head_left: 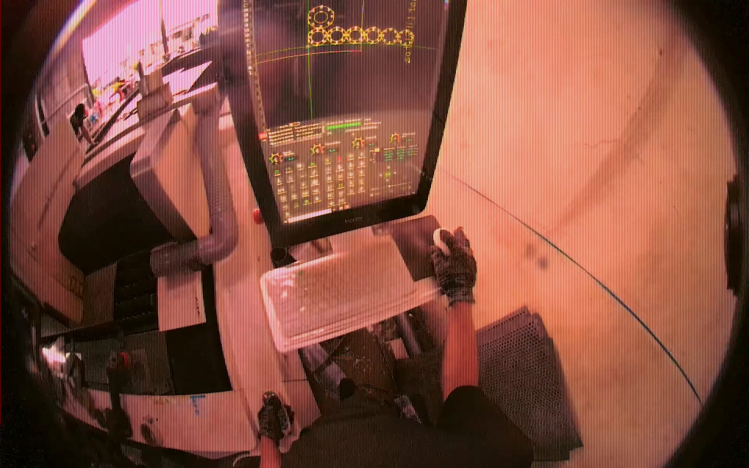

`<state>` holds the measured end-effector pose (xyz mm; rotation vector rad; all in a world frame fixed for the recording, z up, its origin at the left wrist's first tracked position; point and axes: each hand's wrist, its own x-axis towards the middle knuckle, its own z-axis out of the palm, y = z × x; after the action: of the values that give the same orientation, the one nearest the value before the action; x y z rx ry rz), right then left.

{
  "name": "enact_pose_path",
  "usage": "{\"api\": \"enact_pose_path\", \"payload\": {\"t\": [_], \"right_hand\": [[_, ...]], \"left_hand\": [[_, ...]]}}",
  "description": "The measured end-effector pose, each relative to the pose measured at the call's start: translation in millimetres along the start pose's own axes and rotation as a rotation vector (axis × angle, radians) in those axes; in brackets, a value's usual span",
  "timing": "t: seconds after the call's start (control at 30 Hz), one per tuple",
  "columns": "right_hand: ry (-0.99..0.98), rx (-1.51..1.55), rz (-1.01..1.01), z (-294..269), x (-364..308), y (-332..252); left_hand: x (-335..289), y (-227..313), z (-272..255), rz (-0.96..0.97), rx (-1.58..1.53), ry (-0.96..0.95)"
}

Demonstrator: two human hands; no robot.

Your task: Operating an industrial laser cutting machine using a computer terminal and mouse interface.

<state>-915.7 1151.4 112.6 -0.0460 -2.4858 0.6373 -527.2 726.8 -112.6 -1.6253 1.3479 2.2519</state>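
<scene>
My right hand [456, 269], in a dark speckled glove, is wrapped over a white computer mouse [442, 240]. The mouse rests on a dark pad [413, 236] to the right of the keyboard. A pale cover seems to lie over this keyboard [339, 292], and its keys are hard to make out. Behind it stands a tall monitor [347, 117] showing a row of yellow ring shapes above a panel of icons. My left hand [273, 417], also gloved, hangs low beside the machine's pale side; its fingers are too dark to read.
At left is a large machine with a ribbed hose [218, 179] and a pale angled housing [168, 171]. Perforated dark sheets [523, 374] lie on the floor by my right arm. A thin dark cable [577, 261] curves across the floor.
</scene>
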Motion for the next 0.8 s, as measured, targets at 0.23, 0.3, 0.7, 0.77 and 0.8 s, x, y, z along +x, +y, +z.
{"api": "enact_pose_path", "payload": {"t": [0.23, 0.3, 0.7, 0.77, 0.8], "right_hand": [[-0.002, -0.011, 0.014, -0.2, 1.0, -1.1], [0.005, -0.053, 0.005, 0.9, 0.8, -1.2], [0.022, 0.009, 0.003, 1.7, 0.1, 2.6], [0.026, 0.064, 0.015, 3.0, -0.2, 4.6], [0.046, 0.028, -0.018, 3.2, -0.4, 5.3]], "left_hand": [[0.6, -0.3, -4.9, -0.031, 0.074, -0.005], [6.5, -5.4, -6.2, -0.03, -0.017, -0.001], [24.1, -15.6, -16.4, -0.006, -0.041, -0.04], [24.4, -15.0, -15.6, -0.039, -0.074, -0.039], [24.3, -14.8, -15.6, -0.039, -0.072, -0.039]]}}
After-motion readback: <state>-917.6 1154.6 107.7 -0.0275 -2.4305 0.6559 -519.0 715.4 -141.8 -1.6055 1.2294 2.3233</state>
